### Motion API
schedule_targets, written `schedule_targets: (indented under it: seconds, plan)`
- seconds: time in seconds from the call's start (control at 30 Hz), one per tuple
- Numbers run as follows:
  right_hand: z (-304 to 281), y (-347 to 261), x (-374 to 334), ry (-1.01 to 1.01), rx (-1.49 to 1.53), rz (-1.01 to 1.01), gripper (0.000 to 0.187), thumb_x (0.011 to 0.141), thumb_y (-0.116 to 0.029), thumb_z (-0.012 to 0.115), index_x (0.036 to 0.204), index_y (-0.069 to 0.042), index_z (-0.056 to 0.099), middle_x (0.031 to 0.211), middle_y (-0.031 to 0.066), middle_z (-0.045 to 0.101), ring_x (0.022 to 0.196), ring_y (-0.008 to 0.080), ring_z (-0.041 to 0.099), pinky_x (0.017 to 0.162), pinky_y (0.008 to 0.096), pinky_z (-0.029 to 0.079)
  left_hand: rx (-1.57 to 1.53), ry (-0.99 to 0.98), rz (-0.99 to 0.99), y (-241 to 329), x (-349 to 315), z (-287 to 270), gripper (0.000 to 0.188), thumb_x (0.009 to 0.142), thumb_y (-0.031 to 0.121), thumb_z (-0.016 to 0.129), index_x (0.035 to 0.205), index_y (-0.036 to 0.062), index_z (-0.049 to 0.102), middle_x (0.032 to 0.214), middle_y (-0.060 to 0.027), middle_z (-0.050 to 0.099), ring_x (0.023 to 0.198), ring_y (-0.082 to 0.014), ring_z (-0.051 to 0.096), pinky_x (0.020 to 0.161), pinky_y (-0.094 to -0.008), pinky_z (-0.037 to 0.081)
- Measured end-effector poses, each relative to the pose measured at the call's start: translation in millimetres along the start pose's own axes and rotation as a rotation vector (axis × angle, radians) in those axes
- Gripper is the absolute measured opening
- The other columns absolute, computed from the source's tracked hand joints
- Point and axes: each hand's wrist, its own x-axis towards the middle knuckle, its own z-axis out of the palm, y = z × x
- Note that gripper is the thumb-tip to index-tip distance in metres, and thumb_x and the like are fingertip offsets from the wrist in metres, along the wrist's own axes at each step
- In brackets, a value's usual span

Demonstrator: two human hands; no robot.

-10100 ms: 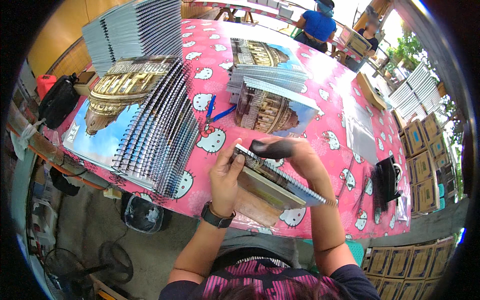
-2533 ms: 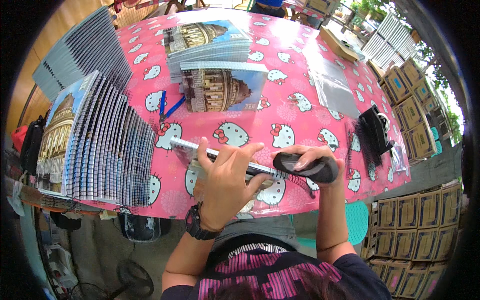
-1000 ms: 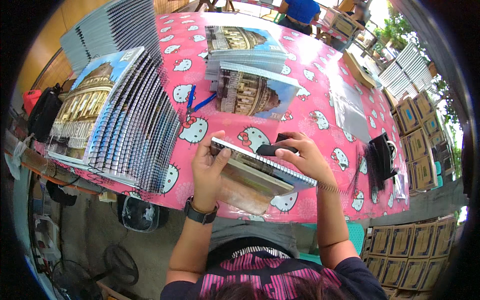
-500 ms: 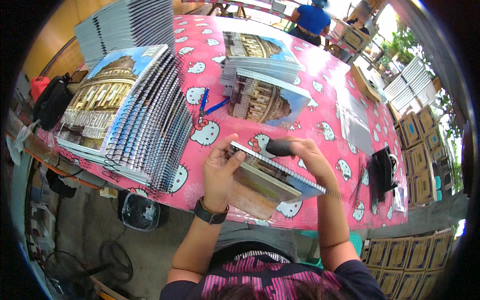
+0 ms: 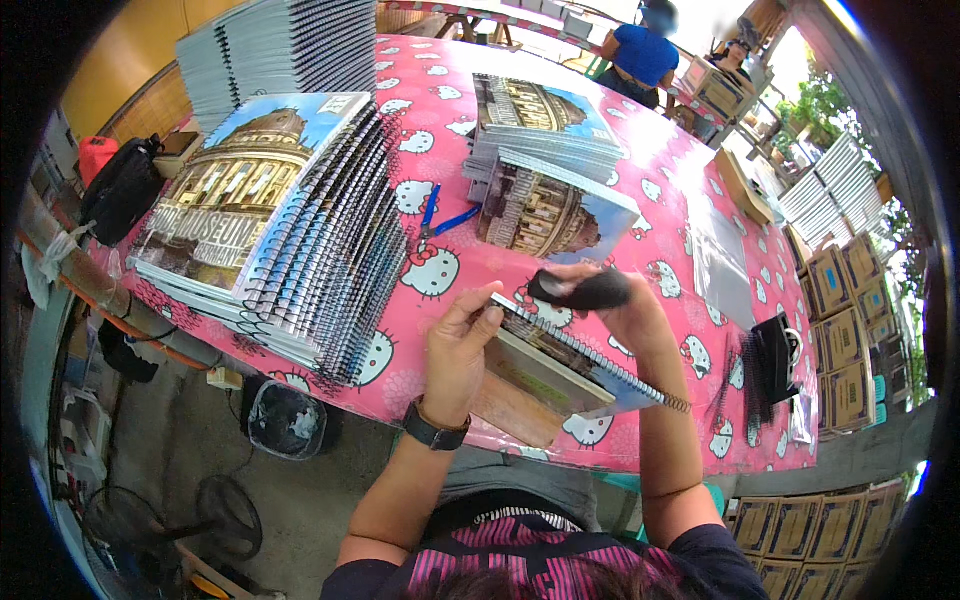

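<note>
My left hand (image 5: 462,345) is closed on one end of a spiral-bound notebook (image 5: 565,350), thumb on top, and holds it tilted with the coil edge up. A dark coil (image 5: 676,403) sticks out past the notebook's right end. My right hand (image 5: 640,310) is closed on a black elongated thing (image 5: 600,290) just above the coil edge; its kind cannot be made out. Under the notebook lie a pale block (image 5: 545,375) and a wooden board (image 5: 515,408). Blue-handled pliers (image 5: 428,225) rest open on the table beyond my left hand.
A tall stack of coiled notebooks (image 5: 250,190) stands at left, with another stack (image 5: 270,60) behind it. Stacked notebooks (image 5: 560,205) lie ahead. Loose black coils (image 5: 755,370) and a clear sheet (image 5: 715,260) are at right on the pink table (image 5: 440,310). Two people sit far back.
The whole view has shifted slightly, so things sit further right. My right hand and the black thing have turned at the coil edge. The coil's loose end, blurred before, now shows sharply.
</note>
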Motion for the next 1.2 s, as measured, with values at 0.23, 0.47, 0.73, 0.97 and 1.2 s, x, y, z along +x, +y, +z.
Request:
schedule_targets:
  seconds: [0.23,0.47,0.73,0.97,1.2]
  plan:
    - [12.6,-6.3,-4.0,0.045,-0.079,0.067,0.046,0.091,-0.036,0.055,0.110,0.006,0.061,0.108,0.0148,0.063,0.101,0.0202,0.057,0.089,0.0317,0.043,0.054,-0.020,0.035,-2.2,-4.0,-3.1,0.028,0.088,0.003,0.060,0.116,0.0006,0.061,0.103,0.0000,0.058,0.096,-0.0092,0.052,0.087,-0.0235,0.040]
    - [-11.3,36.7,-61.5,0.275,-0.998,0.185,0.038,0.081,-0.032,0.067,0.110,-0.008,0.065,0.129,0.0191,0.050,0.119,0.0313,0.048,0.097,0.0415,0.040,0.145,-0.072,0.026,9.5,1.8,9.6,0.024,0.087,0.001,0.061,0.111,-0.0005,0.061,0.101,-0.0014,0.061,0.093,-0.0092,0.054,0.085,-0.0228,0.042]
    - [2.4,-75.2,-105.1,0.350,-0.574,0.048,0.037,0.075,-0.013,0.073,0.109,-0.003,0.062,0.103,0.0096,0.063,0.091,0.0208,0.060,0.081,0.0335,0.047,0.500,-0.281,0.277,30.8,-10.5,71.3,0.021,0.075,0.001,0.072,0.095,0.0029,0.065,0.089,-0.0066,0.062,0.085,-0.0135,0.060,0.073,-0.0275,0.049]
    - [51.3,-86.4,-90.1,0.543,-0.449,-0.212,0.035,0.073,-0.006,0.074,0.106,-0.005,0.062,0.087,0.0047,0.060,0.077,0.0135,0.059,0.070,0.0273,0.048,0.634,-0.422,0.469,29.6,-25.1,97.7,0.022,0.071,-0.001,0.073,0.091,0.0038,0.066,0.087,-0.0082,0.063,0.081,-0.0199,0.061,0.071,-0.0292,0.049]
    - [51.4,-90.8,-89.9,0.483,-0.551,-0.202,0.032,0.073,-0.002,0.072,0.104,-0.001,0.062,0.081,0.0059,0.060,0.072,0.0141,0.058,0.064,0.0259,0.047,0.630,-0.497,0.524,37.8,-29.9,98.3,0.019,0.073,-0.001,0.073,0.090,0.0032,0.066,0.088,-0.0075,0.065,0.085,-0.0185,0.059,0.078,-0.0303,0.047]
